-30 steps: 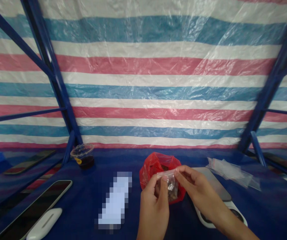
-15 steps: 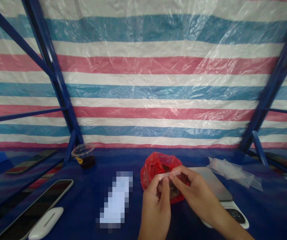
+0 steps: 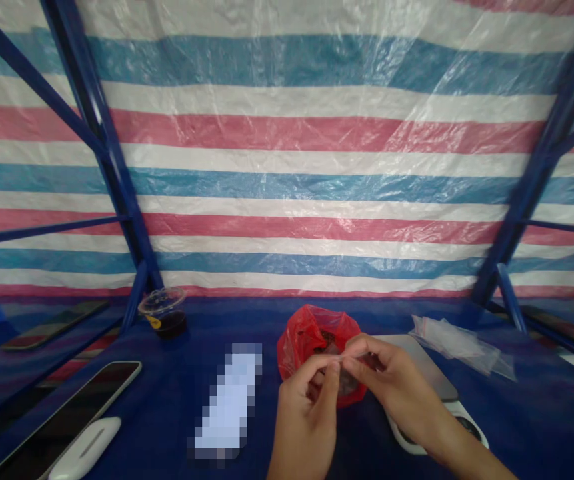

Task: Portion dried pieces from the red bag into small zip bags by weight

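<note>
Both hands [image 3: 317,393] pinch small clear bag [image 3: 345,373]

Small clear pouch [image 3: 339,365], dark contents, pinched before red bag [image 3: 307,337].

Glossy crinkled red plastic bag [image 3: 303,337]; clear plastic pouch [image 3: 339,373]; matt blue cloth table [image 3: 541,427]; shiny striped tarpaulin [image 3: 287,173]

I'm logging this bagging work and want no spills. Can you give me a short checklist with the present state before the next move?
1. Both hands on the small clear bag: ok, left hand and right hand pinch its top edge.
2. Top edge fully closed: cannot tell.
3. Bag held over the red bag: ok.
4. Scale bare part free: ok.
5. Spare clear bags within view: ok.
</note>
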The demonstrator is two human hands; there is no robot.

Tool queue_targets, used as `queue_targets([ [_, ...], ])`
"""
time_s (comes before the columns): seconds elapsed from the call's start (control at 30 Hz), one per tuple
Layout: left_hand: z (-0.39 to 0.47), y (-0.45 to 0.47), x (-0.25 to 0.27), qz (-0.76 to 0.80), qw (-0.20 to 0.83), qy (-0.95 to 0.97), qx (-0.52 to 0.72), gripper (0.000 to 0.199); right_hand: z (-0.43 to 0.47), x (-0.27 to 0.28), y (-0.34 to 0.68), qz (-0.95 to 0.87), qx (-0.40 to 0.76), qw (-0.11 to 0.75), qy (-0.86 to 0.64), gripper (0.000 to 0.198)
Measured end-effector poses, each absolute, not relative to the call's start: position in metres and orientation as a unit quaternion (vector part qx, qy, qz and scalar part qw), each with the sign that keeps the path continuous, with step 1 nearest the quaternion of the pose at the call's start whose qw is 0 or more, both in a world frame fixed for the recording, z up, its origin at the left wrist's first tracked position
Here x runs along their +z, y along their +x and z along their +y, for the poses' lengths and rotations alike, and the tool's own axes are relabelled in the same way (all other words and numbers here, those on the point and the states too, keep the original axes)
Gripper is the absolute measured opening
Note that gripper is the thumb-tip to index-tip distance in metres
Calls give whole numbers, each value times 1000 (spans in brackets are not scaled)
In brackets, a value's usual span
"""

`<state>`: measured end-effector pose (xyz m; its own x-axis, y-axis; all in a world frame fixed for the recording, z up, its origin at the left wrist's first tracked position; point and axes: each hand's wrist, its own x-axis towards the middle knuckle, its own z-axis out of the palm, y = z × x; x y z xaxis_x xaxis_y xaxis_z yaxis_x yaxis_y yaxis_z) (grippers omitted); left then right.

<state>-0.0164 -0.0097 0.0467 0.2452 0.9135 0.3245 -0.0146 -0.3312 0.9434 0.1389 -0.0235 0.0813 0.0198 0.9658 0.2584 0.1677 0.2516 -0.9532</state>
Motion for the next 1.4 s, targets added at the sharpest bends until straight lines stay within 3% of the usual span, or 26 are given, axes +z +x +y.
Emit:
queue_targets([
  [0.5,-17,-17,51,348,425,670,499,47,-31,82,154,-563,311,548,-535,32],
  [0.8,-11,-15,42,364,486,611,508,47,-30,79,150,-533,323,563,-542,52],
  [1.1,0,-13,47,365,532,511,568,53,-27,83,144,-534,433,524,-502,50],
  [1.3,-1,-9,43,396,504,506,577,67,-24,83,206,-478,251,576,-614,52],
  [1.4,-3,-11,45,403,475,537,568,61,-24,71,246,-450,203,511,-704,51],
])
